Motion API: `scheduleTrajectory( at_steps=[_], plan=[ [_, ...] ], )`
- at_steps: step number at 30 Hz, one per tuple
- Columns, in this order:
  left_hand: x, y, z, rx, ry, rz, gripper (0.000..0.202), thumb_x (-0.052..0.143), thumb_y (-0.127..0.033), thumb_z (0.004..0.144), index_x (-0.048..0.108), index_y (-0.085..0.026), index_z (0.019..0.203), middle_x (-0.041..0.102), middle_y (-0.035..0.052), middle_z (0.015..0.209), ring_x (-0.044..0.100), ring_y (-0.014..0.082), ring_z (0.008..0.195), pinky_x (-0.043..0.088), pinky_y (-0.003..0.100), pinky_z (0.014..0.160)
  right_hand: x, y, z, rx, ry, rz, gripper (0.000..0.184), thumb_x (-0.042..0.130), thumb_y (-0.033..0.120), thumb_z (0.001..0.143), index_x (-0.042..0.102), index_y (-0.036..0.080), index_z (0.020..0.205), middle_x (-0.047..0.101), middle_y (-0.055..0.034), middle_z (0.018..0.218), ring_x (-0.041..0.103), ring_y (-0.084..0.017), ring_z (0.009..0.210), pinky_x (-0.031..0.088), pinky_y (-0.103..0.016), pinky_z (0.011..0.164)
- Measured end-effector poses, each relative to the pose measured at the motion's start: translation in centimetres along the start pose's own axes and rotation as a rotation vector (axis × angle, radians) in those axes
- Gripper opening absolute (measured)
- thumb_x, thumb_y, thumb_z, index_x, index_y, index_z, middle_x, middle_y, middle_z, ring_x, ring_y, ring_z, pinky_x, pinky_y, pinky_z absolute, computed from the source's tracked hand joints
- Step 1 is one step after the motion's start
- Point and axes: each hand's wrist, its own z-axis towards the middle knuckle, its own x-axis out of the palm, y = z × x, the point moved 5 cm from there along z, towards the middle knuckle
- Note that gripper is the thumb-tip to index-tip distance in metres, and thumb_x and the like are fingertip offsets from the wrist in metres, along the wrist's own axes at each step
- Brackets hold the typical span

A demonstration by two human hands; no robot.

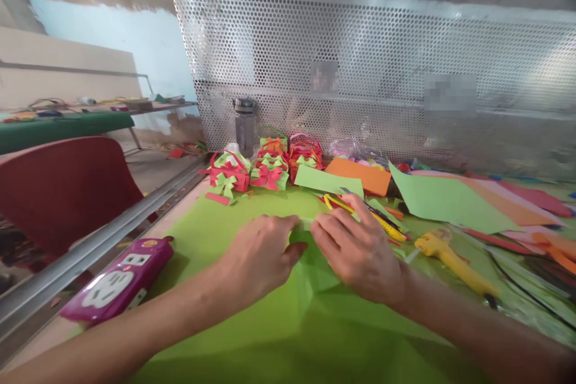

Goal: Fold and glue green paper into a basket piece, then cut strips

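A piece of light green paper (310, 270) is held up between my two hands over the middle of the table. My left hand (265, 252) pinches its left edge between thumb and fingers. On the other side, my right hand (360, 252) has its fingers closed over the top right of the paper, with one finger raised. The paper looks bent or folded, but its full shape is partly hidden by my fingers. Just behind my right hand lie a yellow cutter knife (392, 229) and some dark, slim tools, partly covered by the hand.
A yellow glue gun (459, 264) with a black cord lies right. Small red and green paper baskets (270, 174), a bottle (245, 126), an orange sheet (360, 175) and green sheets (450, 198) are farther back. A purple power strip (121, 282) sits left. A perforated metal panel (279, 42) stands behind.
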Motion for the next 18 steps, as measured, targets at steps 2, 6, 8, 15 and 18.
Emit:
scheduleTrajectory(
  at_steps=[2, 6, 8, 15, 18],
  plan=[
    [-0.3, 0.1, -0.1, 0.014, -0.071, -0.031, 0.029, 0.054, -0.029, 0.080, 0.059, -0.013, 0.104, 0.069, 0.0122, 0.093, 0.065, 0.0263, 0.084, 0.049, 0.034, 0.069, -0.6, -0.1, -0.1, -0.066, -0.085, -0.053, 0.024, 0.044, 0.008, 0.086, 0.067, 0.009, 0.080, 0.066, -0.0095, 0.073, 0.057, -0.019, 0.070, 0.040, -0.049, 0.085],
    [-0.6, 0.1, -0.1, 0.113, -0.254, -0.061, 0.045, 0.054, -0.026, 0.081, 0.047, -0.009, 0.122, 0.058, 0.0162, 0.122, 0.055, 0.0265, 0.111, 0.047, 0.039, 0.091, -1.0, -0.6, -0.3, -0.094, -0.146, -0.081, 0.022, 0.046, 0.009, 0.086, 0.067, 0.010, 0.083, 0.068, -0.0113, 0.079, 0.059, -0.021, 0.076, 0.043, -0.049, 0.082],
    [-0.4, -0.2, 0.0, 0.204, -0.333, -0.006, 0.048, 0.052, -0.020, 0.082, 0.043, -0.006, 0.127, 0.051, 0.0162, 0.131, 0.045, 0.0262, 0.122, 0.042, 0.040, 0.099, -0.9, -0.6, -0.4, -0.096, -0.137, -0.085, 0.022, 0.045, 0.009, 0.086, 0.067, 0.010, 0.083, 0.068, -0.0112, 0.079, 0.060, -0.021, 0.077, 0.043, -0.049, 0.081],
    [0.0, -1.6, -0.8, 0.434, -0.503, 0.328, 0.026, 0.042, -0.013, 0.088, 0.062, -0.011, 0.104, 0.061, 0.0127, 0.119, 0.050, 0.0333, 0.116, 0.044, 0.054, 0.092, -1.2, 0.6, -0.3, -0.095, -0.140, -0.015, 0.018, 0.049, 0.010, 0.084, 0.067, 0.009, 0.081, 0.068, -0.0106, 0.081, 0.059, -0.021, 0.076, 0.041, -0.051, 0.086],
    [-0.3, -1.8, -1.2, 0.467, -0.540, 0.376, 0.028, 0.037, -0.012, 0.090, 0.064, -0.011, 0.098, 0.067, 0.0111, 0.106, 0.057, 0.0313, 0.107, 0.043, 0.057, 0.091, -1.6, 0.6, 0.0, -0.056, -0.135, -0.002, 0.022, 0.045, 0.007, 0.086, 0.067, 0.008, 0.083, 0.068, -0.0103, 0.078, 0.059, -0.019, 0.073, 0.040, -0.052, 0.086]
  ],
)
